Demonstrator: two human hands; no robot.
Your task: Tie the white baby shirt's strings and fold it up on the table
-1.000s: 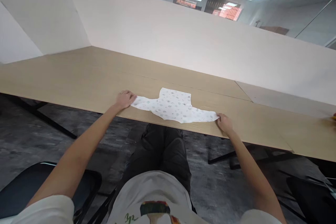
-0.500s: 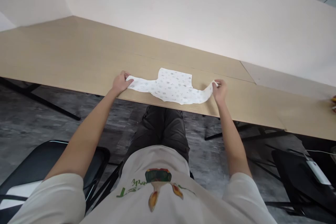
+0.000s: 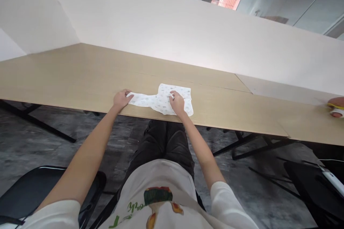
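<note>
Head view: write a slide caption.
Left hand at the narrow end of a patterned white cloth, right hand over its wide part.

The tan table (image 3: 228,109) (seamed) bears patterned cloth (image 3: 163,102) and a brown object (image 3: 336,102).

The bare, light-skinned left arm (image 3: 88,157) stretches forward and out to the side, nearly straight, its bare left hand (image 3: 121,100) palm down with thumb and fingers reaching inward. The bare right arm (image 3: 201,149) angles in toward the body's midline, its bare right hand (image 3: 177,104) back upward, fingers curled and thumb drawn close to them.
</note>
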